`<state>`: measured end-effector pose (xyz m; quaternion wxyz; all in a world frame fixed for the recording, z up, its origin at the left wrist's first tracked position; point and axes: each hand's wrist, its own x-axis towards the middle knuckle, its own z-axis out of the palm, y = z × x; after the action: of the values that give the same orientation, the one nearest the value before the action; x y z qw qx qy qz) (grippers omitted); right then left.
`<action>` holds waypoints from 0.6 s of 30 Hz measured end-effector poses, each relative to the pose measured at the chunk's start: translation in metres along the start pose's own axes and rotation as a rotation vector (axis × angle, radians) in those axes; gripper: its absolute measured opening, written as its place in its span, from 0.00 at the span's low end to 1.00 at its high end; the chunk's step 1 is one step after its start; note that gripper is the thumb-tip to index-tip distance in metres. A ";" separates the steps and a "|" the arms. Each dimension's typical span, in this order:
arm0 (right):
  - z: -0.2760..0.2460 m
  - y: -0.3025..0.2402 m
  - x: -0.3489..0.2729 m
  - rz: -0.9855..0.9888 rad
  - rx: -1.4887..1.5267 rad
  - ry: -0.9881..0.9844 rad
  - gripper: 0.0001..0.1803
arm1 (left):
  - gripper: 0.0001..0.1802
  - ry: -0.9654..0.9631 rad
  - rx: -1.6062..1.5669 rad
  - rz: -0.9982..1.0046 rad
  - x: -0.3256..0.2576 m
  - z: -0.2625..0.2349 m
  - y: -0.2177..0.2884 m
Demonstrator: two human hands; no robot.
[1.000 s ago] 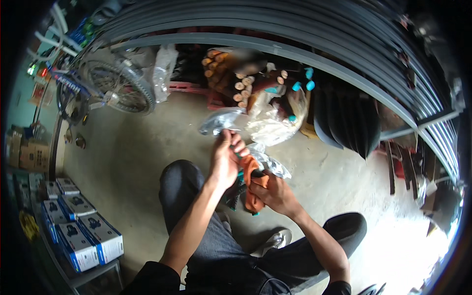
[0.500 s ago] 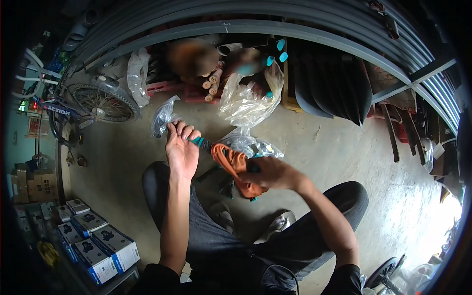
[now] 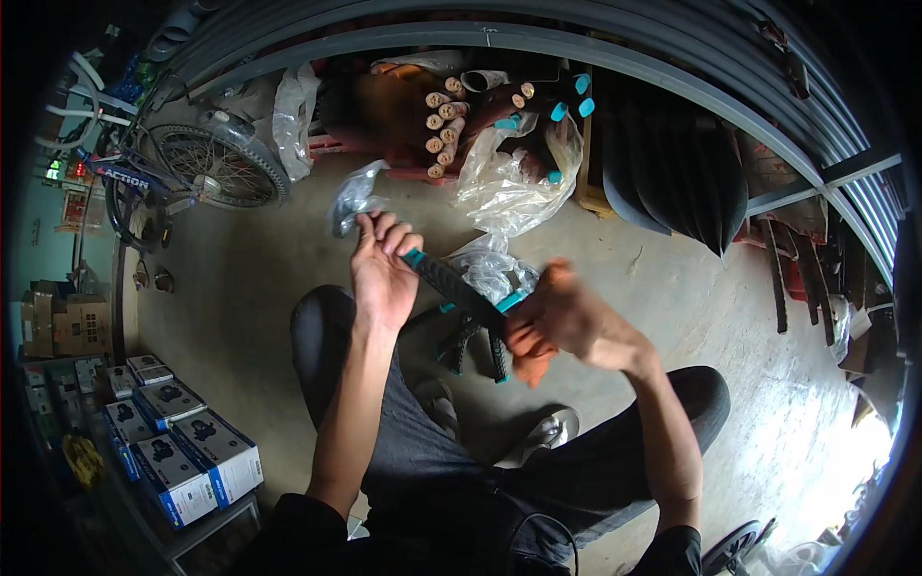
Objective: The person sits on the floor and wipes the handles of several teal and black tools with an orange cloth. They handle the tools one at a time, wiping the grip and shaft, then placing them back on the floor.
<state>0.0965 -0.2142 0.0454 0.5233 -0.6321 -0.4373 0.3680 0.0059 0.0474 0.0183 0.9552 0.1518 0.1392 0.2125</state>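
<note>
1. The black-and-teal tool (image 3: 461,293) slants between the two hands, above the floor (image 3: 615,384).
2. The left hand (image 3: 386,274) has its fingers curled around the tool's upper end; clear plastic (image 3: 353,200) shows just beyond them.
3. The right hand (image 3: 588,322), blurred, has its fingers closed on an orange cloth (image 3: 528,360) at the lower end.
4. Below lie similar black-and-teal pieces (image 3: 499,357) and crumpled plastic (image 3: 488,269).
5. Farther off are a larger clear bag (image 3: 523,197), a bicycle (image 3: 206,187) and white-and-blue boxes (image 3: 213,442).
</note>
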 end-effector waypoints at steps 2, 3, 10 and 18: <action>0.022 -0.006 0.013 -0.124 -0.051 0.017 0.12 | 0.13 -0.002 0.028 -0.035 -0.005 0.003 -0.011; 0.036 -0.013 0.018 -0.114 -0.077 0.074 0.13 | 0.13 -0.001 0.037 -0.045 -0.007 0.002 -0.014; 0.057 0.001 0.034 0.400 0.524 0.136 0.16 | 0.11 0.027 -0.002 0.023 -0.003 -0.005 -0.006; 0.062 0.018 0.030 0.237 -0.020 0.063 0.15 | 0.12 0.028 0.030 0.062 0.005 0.000 0.019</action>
<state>0.0526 -0.1662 0.0157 0.4832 -0.6958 -0.3465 0.4028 0.0039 0.0662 0.0239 0.9437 0.1675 0.1509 0.2421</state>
